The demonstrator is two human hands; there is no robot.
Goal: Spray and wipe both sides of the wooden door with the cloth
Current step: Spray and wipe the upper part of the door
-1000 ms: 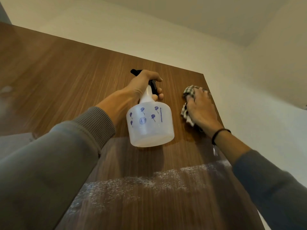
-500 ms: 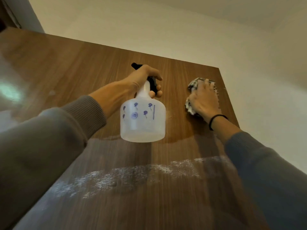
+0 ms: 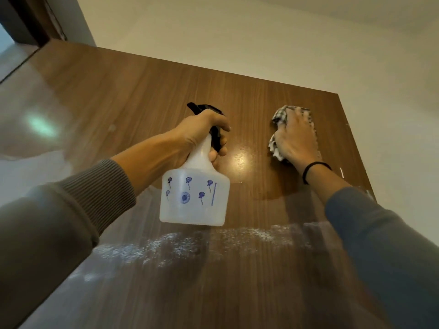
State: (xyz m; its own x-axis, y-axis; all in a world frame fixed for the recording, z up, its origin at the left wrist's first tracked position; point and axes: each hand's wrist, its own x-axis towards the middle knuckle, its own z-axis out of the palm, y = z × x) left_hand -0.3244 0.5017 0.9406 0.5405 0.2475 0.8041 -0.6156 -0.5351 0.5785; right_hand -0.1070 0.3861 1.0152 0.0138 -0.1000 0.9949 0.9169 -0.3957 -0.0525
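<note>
Both arms reach up to the wooden door (image 3: 118, 91) — bottle left, cloth right.
The left hand (image 3: 197, 129) grips the neck of a translucent plastic spray bottle (image 3: 194, 198) with blue printed marks, its forefinger hooked over the black trigger. The right hand (image 3: 297, 138) lies flat, fingers extended, pressing a bunched checked cloth (image 3: 279, 115) against the glossy, fine-grained wood near the door's far right corner. A band of white droplets (image 3: 190, 243) crosses the door nearer — below both hands.
</note>
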